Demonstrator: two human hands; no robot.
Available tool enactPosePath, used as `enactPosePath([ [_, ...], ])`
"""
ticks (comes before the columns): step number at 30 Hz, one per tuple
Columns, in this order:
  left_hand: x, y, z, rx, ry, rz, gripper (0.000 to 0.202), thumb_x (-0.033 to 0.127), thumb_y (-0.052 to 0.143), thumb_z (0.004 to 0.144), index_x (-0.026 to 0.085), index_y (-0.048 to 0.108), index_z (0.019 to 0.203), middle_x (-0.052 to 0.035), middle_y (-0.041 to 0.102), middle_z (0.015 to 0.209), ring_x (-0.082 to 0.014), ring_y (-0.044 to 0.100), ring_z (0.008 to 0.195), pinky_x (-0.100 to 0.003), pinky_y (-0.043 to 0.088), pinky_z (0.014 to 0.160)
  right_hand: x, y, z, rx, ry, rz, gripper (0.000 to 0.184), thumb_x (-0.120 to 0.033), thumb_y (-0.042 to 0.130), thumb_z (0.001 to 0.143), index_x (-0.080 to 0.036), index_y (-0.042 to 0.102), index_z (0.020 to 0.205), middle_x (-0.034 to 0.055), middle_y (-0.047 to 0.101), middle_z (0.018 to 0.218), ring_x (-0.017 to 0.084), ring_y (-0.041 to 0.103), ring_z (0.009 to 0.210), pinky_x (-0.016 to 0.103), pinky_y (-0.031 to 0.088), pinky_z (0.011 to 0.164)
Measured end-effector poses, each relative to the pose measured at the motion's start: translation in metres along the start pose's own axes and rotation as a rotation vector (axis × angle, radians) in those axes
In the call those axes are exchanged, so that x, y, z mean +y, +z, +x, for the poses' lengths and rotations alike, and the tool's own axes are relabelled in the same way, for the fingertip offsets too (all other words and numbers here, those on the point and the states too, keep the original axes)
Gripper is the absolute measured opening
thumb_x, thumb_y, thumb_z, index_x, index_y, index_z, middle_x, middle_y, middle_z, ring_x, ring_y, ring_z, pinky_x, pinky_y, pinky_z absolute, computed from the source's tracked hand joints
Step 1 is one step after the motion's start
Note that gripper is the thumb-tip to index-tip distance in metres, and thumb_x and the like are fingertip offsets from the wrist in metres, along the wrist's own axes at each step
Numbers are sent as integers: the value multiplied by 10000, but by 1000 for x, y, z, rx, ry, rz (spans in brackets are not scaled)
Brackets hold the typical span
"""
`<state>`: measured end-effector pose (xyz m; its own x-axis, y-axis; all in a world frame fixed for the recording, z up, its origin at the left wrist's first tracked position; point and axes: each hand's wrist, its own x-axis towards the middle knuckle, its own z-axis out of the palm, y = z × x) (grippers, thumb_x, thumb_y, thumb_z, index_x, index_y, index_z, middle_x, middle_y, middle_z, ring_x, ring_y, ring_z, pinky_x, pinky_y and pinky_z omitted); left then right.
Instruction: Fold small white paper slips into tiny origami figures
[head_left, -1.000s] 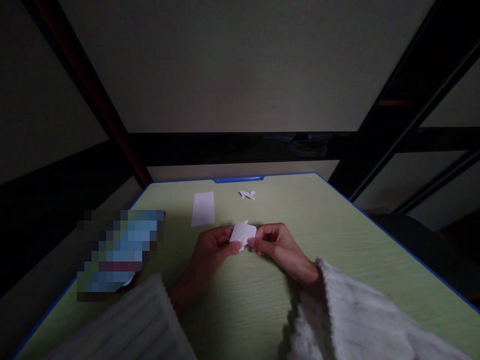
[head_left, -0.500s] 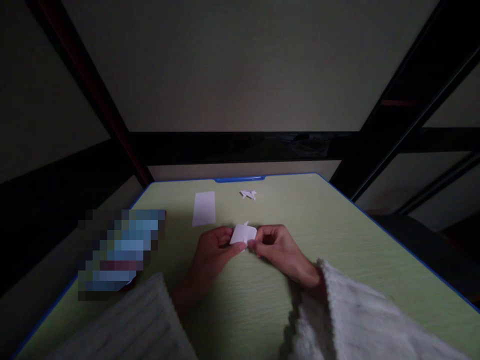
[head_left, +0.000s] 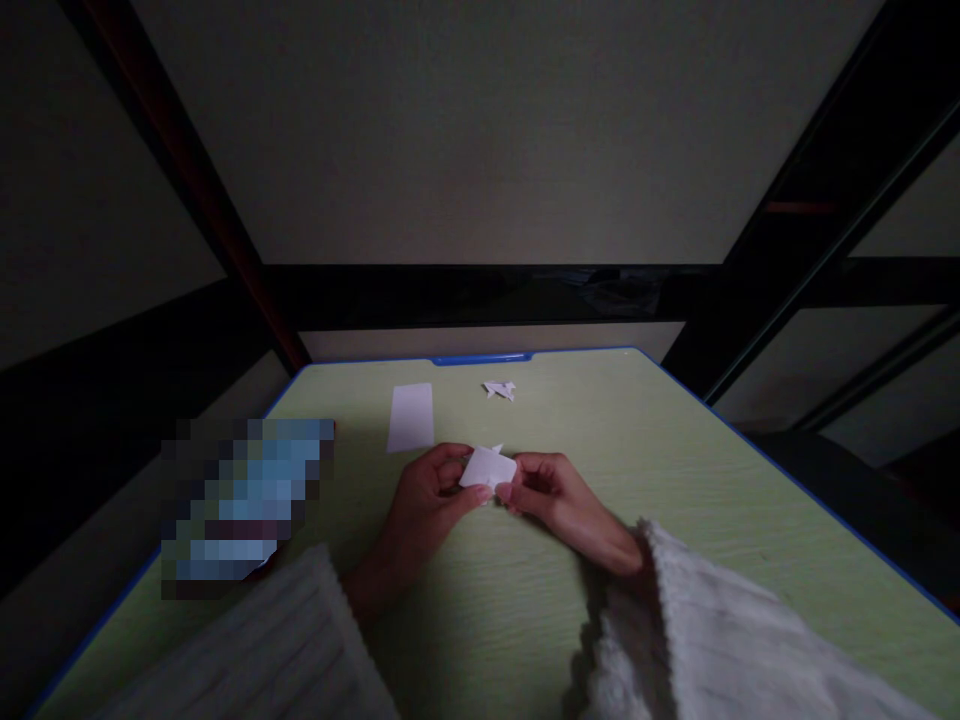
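Note:
A small piece of folded white paper (head_left: 489,468) is held up between both hands above the table, with a pointed flap sticking out at its top. My left hand (head_left: 427,500) pinches its left side, thumb along the lower edge. On the right side, my right hand (head_left: 551,492) grips the paper's lower right edge between thumb and curled fingers. Beyond the hands lies a small folded paper figure (head_left: 499,390). A flat white sheet of paper (head_left: 411,418) rests to its left. The fingertips behind the folded paper are partly hidden.
The light green table (head_left: 712,540) has a blue rim and a blue handle piece (head_left: 482,358) at its far edge. A blurred-out, pixelated object (head_left: 255,500) lies at the left. A pale panel wall (head_left: 487,140) with dark frames stands behind.
The folded paper has tilted slightly between my hands. My right thumb has shifted onto its lower edge, and my left fingers have risen a little behind it.

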<state>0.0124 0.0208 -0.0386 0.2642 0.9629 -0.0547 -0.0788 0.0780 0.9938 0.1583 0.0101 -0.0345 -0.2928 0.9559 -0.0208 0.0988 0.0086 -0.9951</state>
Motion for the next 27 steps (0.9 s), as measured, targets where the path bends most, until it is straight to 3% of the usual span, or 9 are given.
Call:
enactPosePath([
  [4, 0, 3, -3, -11, 32, 152, 285, 99, 588, 574, 147, 464, 826, -3, 636, 650, -137, 594, 609, -205, 427, 535, 5, 0, 1, -34, -42, -16, 174, -286, 550, 668, -120, 501, 678, -33, 420, 567, 67, 336, 500, 195, 261, 457],
  [13, -4, 5, -3, 60, 99, 356, 326, 103, 568, 587, 176, 461, 886, 49, 544, 563, -126, 564, 581, -197, 434, 509, 7, -1, -2, -7, -78, -179, 98, -215, 491, 716, -124, 491, 680, -34, 398, 548, 77, 326, 502, 203, 252, 460],
  [19, -1, 5, -5, 32, 111, 280, 334, 114, 556, 607, 186, 432, 909, 47, 556, 591, -121, 573, 588, -200, 435, 534, 3, -4, 1, -62, -34, -1, 203, -307, 521, 688, -116, 482, 634, -35, 413, 523, 68, 333, 482, 205, 243, 459],
  [27, 2, 4, -4, 53, 76, 173, 362, 122, 553, 601, 176, 410, 930, 36, 557, 618, -126, 572, 591, -196, 419, 504, 6, -5, 3, -72, -26, 42, 279, -365, 576, 636, -123, 468, 549, -44, 401, 499, 60, 317, 470, 208, 213, 442],
])
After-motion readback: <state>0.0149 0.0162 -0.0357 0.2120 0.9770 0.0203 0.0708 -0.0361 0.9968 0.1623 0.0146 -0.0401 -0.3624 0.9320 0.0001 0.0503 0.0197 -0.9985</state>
